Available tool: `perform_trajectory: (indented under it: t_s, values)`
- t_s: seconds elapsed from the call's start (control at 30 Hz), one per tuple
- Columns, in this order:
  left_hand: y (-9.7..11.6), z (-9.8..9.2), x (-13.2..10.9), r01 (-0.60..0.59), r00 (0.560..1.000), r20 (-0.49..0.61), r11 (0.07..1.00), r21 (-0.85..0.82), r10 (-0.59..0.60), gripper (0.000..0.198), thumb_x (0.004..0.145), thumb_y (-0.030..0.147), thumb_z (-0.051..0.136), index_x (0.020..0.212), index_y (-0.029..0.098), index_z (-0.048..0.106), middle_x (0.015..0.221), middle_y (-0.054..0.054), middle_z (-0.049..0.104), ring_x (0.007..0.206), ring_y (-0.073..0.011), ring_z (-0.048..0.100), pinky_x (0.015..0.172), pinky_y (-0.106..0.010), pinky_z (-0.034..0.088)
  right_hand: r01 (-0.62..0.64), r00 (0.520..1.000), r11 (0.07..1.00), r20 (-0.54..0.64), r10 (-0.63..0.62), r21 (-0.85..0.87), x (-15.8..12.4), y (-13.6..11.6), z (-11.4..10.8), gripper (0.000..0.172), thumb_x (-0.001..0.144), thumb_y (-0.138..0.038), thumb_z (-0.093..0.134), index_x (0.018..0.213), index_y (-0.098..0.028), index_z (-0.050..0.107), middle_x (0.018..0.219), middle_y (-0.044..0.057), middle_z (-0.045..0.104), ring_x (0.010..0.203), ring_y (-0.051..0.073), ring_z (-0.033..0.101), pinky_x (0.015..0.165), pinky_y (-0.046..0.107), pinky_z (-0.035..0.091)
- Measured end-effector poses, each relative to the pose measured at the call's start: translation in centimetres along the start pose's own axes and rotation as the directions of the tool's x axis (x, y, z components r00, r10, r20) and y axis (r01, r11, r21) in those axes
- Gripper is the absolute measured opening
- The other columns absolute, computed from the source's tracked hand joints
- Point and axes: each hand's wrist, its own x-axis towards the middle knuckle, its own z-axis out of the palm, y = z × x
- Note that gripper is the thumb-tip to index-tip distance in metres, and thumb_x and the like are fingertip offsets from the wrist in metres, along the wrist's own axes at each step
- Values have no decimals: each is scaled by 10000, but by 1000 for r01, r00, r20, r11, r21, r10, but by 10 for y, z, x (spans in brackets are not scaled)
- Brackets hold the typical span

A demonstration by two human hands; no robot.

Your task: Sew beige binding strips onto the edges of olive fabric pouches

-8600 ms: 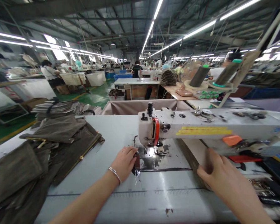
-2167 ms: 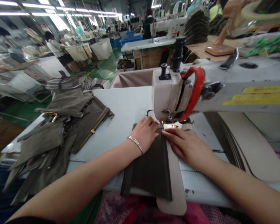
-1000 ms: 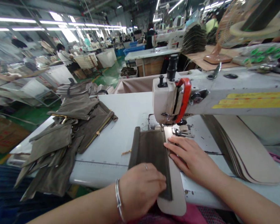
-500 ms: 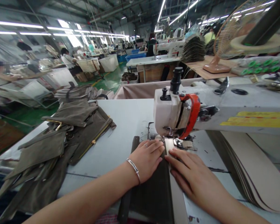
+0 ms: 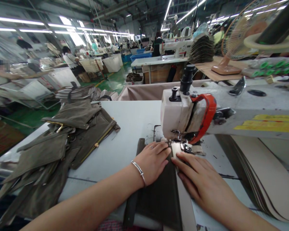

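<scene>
1. Apparently, the step in hand is guiding a dark fabric panel and a pale piece together under the head of the sewing machine.
2. The panel lies on the counter, its far end at the presser foot and its near end reaching toward the counter's near edge. The pale piece shows along its right side, seemingly partly beneath it.
3. The left grip is flat on the panel, fingertips just left of the presser foot; the right grip lies over the pale piece, fingers extended. Neither is clenched: both look released, pressing rather than grasping.
4. The next move, I judge, calls for even feeding toward the far side, the panel's right edge held straight along the pale piece and fingertips kept off the needle.
5. For room, a stretch of counter separates the panel from the heap of dark pieces on the left, so the left grip could swing wide.
6. On the right it is tighter: the metal guide sits close beyond the right fingertips, and a stack of pieces lies to the right under the machine's arm.
</scene>
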Motion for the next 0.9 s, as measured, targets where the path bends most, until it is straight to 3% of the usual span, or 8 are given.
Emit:
perform_trajectory:
  t_s: [0.4, 0.57, 0.63, 0.73, 0.9]
  values:
    - [-1, 2, -1, 3, 998, 61, 999, 40, -5, 354, 941, 226, 462, 1279, 124, 487, 1336, -124, 505, 1315, -240, 408, 1125, -441, 317, -23, 1000, 999, 22, 22, 46, -1, 0, -6, 402, 937, -259, 441, 1338, -284, 452, 1346, 55, 477, 1217, 219, 444, 985, 447, 397]
    - [26, -11, -43, -54, 984, 162, 992, -113, 73, 425, 923, 353, 522, 1302, 163, 493, 1418, -102, 445, 1364, -260, 343, 1153, -505, 249, -34, 998, 978, 50, 24, 208, -37, -20, -19, 343, 907, -208, 474, 1236, -295, 520, 1330, 35, 483, 1238, 197, 419, 993, 412, 397]
    - [43, -14, -65, -91, 983, 135, 973, -211, 121, 397, 913, 401, 538, 1246, 186, 541, 1375, -69, 499, 1345, -230, 378, 1167, -477, 242, -29, 998, 970, 54, 16, 242, -54, -32, -22, 312, 872, -219, 528, 1180, -271, 540, 1318, 47, 482, 1261, 212, 391, 997, 417, 394]
    - [59, -12, -85, -80, 994, 47, 966, -246, 94, 289, 918, 316, 554, 1174, 187, 588, 1303, -48, 565, 1308, -187, 431, 1166, -417, 278, -22, 1000, 973, 23, 17, 231, -67, -47, -22, 249, 828, -259, 601, 1073, -241, 563, 1257, 68, 511, 1247, 247, 394, 990, 450, 382]
    - [61, -4, -85, -69, 997, -38, 966, -250, 62, 227, 911, 252, 574, 1126, 198, 625, 1259, -45, 601, 1261, -179, 489, 1145, -424, 330, -74, 997, 964, 24, 70, 257, -55, -58, -19, 105, 840, -252, 610, 940, -252, 576, 1029, 31, 589, 1055, 216, 507, 933, 441, 389]
